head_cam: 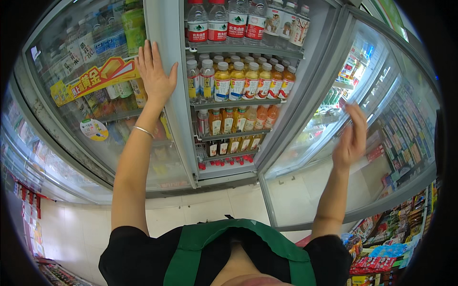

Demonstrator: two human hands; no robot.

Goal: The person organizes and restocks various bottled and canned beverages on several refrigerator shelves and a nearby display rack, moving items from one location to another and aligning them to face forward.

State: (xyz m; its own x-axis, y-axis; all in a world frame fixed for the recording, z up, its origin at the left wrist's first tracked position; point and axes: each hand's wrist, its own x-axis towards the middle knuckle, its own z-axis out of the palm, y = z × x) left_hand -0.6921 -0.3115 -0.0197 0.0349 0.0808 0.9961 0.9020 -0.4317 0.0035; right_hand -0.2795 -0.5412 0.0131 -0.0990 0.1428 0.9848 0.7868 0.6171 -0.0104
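My left hand (156, 75) lies spread against the grey frame (168, 103) of the closed left glass door, a silver bangle on its wrist. To the right, my right hand (351, 137) is raised in front of the open glass door (318, 143); it is blurred and appears to hold nothing. Whether it touches the glass I cannot tell. Between my hands stands the open fridge compartment, with red-labelled water bottles (198, 26) on its top shelf. Yellow drink bottles (237, 80) with white caps fill the shelf below. Amber drink bottles (228, 121) and dark drink bottles (223, 146) stand lower down.
Behind the left door are more bottles (86, 48), and a yellow promotional strip (103, 78) crosses its glass. The open door reaches out over the tiled floor (229, 203) on my right. Packaged snacks (379, 259) fill a rack at the lower right.
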